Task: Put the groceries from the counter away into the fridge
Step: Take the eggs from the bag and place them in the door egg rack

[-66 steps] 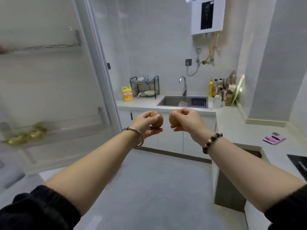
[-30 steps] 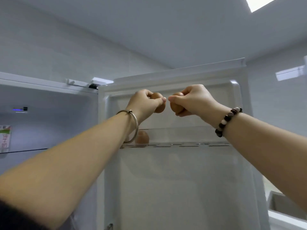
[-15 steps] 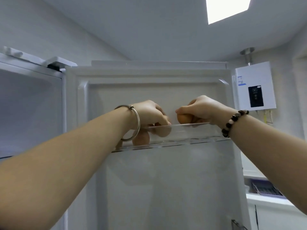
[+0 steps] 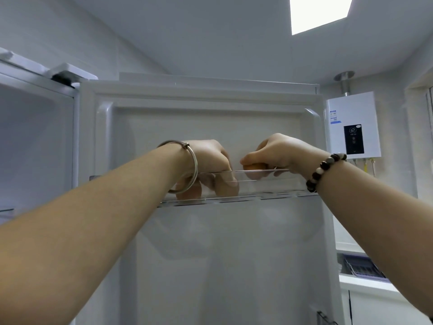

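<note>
left hand (image 4: 207, 158): fingers curled down into door shelf (image 4: 278, 184), grasp not discernible | right hand (image 4: 278, 150): pinches egg (image 4: 254, 167) beneath its fingers, at shelf rim

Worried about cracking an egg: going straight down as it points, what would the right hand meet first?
The egg in the right hand would probably touch the door shelf floor first; depth unclear.
</note>
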`<state>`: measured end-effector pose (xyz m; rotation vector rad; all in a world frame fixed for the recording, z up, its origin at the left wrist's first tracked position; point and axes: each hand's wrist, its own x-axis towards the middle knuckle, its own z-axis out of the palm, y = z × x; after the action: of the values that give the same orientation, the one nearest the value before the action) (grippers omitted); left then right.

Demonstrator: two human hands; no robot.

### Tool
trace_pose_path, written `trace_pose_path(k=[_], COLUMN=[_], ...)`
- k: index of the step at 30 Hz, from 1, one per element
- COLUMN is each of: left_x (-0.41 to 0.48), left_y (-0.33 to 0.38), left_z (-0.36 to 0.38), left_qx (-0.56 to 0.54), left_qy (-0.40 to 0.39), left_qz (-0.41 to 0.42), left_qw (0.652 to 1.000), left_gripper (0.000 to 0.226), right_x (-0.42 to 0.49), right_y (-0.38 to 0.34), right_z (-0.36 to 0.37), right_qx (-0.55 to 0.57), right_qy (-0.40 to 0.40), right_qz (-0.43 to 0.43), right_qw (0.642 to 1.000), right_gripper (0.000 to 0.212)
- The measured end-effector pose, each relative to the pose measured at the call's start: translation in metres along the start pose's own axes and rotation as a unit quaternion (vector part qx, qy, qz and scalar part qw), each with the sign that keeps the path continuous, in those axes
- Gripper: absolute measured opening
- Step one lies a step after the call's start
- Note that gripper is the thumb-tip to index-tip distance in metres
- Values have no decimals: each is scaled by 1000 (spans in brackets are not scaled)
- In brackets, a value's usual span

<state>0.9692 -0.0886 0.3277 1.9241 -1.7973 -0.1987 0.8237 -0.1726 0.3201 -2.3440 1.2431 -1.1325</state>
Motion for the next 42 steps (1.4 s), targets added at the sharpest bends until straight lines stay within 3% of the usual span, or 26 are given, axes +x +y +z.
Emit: trace_pose_path(k=[6,14,18,23,34,42], left_x=[-3,-12,-13,-11,-8,-11], left_y=[1,4,2,2,1,3], left_z=[0,0,0,1,3,4], left_qx=[-8,-9,-6,0,-18,-16], left_qy=[-9,13,16,27,33,41], left_qz=[3,21,28,36,50,47], left_qw=[1000,1000,999,999,998,998], left_gripper=[6,12,14,10,8,12], right_x=[-8,-15,-16,-14,-11,-9], right_y=[-5,-14,-16,-14,-10,-9], right_z=[-1,-5,-5,-4,-3,-4], right_qx=[-36,-75,-108,-111,-91,-88], right_qy=[-21,-125,-157,-189,-188,-168], right_qz=[5,32,37,46,34,8], right_qw=[999,989,981,975,977,982], right_gripper=[30,30,18,19,12,33])
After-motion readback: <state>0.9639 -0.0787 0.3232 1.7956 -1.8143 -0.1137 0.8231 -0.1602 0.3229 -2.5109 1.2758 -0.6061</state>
